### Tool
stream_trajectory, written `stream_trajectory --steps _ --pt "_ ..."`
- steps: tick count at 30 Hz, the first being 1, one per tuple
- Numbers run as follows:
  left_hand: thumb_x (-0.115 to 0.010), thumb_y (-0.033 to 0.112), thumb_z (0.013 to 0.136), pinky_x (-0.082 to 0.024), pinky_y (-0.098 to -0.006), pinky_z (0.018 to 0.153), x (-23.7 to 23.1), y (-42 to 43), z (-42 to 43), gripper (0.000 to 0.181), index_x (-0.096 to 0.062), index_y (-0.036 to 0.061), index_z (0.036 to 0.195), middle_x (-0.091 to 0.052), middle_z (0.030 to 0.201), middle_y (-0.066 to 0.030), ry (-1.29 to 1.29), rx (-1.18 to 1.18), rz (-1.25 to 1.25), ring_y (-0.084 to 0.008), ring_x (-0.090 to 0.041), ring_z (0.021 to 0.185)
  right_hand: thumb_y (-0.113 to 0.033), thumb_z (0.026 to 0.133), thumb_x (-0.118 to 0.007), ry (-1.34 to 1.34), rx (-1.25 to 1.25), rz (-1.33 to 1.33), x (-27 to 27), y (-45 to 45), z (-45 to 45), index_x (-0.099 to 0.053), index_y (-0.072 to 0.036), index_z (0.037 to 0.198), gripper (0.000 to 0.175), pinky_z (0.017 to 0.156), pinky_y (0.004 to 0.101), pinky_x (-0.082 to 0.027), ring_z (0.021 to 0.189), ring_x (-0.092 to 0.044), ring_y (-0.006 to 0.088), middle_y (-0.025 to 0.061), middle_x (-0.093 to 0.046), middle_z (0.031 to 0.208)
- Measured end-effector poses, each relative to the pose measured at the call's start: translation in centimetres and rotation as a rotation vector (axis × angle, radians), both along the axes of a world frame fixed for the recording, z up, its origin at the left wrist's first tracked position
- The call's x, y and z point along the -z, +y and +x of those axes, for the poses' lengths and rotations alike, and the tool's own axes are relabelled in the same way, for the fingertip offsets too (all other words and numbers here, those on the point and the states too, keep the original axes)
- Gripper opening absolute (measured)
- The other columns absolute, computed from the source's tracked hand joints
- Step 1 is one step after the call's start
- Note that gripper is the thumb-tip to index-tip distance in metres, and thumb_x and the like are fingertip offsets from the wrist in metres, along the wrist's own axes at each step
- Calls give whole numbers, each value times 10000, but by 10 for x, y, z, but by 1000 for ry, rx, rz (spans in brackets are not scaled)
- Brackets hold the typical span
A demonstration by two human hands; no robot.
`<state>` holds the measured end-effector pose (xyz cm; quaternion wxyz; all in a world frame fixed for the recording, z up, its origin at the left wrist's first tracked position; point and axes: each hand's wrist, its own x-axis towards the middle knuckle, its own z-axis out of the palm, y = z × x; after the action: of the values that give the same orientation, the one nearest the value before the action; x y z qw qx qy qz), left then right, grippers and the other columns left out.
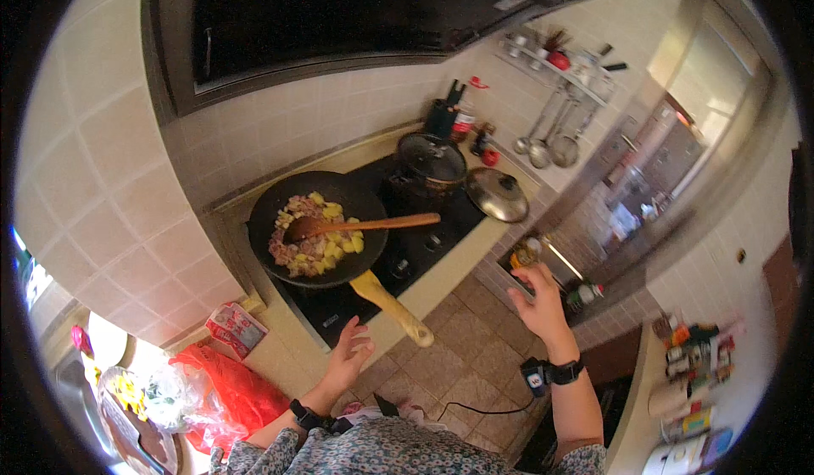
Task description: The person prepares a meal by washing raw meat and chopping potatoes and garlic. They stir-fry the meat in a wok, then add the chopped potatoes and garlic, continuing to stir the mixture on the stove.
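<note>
My left hand [350, 353] hovers empty near the front edge of the black gas hob [318, 322], fingers apart. My right hand [536, 297] is raised over the floor to the right, fingers spread and holding nothing. Between them the yellow handle [394, 309] of a black wok [254, 220] sticks out past the counter edge. In the wok lie pieces of raw-looking meat [280, 255] and yellow chunks [331, 249] that look like potato. A wooden spatula [400, 222] rests in it, its handle across the rim. Each wrist wears a black band.
A lidded dark pot [432, 160] stands on the hob, beside a metal lid [497, 195]. Ladles [540, 154] hang from a wall rack. A red plastic bag [222, 386], a printed packet [236, 330] and a cleaver [130, 427] on a round board lie at lower left. The range hood [318, 17] overhangs.
</note>
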<state>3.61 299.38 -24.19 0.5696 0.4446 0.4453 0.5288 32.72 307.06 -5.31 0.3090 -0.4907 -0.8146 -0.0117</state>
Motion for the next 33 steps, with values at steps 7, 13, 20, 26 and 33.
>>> stream_trajectory --steps 7,13,20,26,33 --pt "-484 433 888 -423 -353 862 17 33 21 681 -219 45 1380 -516 1160 -112 -324 69 -224 -211 -524 1020 -215 749 -658 -598 -408 -1 38 196 -96 -453 -73 1231 542 930 431 -362 1135 -410 337 188 -446 1206" --pt "-501 328 895 -443 -280 737 -20 44 81 616 -211 87 1382 -535 1036 -80 -431 -122 -124 -145 -547 833 -126 826 -552 -696 -776 -445 49 269 -117 -431 -138 1291 481 687 357 -453 794 -538 300 149 -520 953" --pt "-451 23 772 -424 -250 681 -38 64 122 506 -353 35 1269 -510 781 -45 -582 -571 -246 -137 -519 703 -202 833 -536 -581 -845 -252 2 303 -138 -523 -156 1190 360 647 423 -476 741 -571 350 170 -549 813" --pt "-468 42 772 -421 -237 596 -35 72 132 461 -383 18 1225 -505 715 -38 -526 -664 -201 -120 -509 635 -176 831 -497 -797 -931 -371 10 266 -189 -537 -176 1191 362 695 444 -479 801 -593 365 198 -605 878" --pt "-487 43 783 -413 -223 594 -26 70 131 442 -401 18 1216 -509 729 -30 -545 -673 -186 -113 -511 648 -170 786 -575 -1044 -832 -174 -70 273 -156 -600 -170 1120 336 656 411 -472 741 -599 330 167 -617 845"
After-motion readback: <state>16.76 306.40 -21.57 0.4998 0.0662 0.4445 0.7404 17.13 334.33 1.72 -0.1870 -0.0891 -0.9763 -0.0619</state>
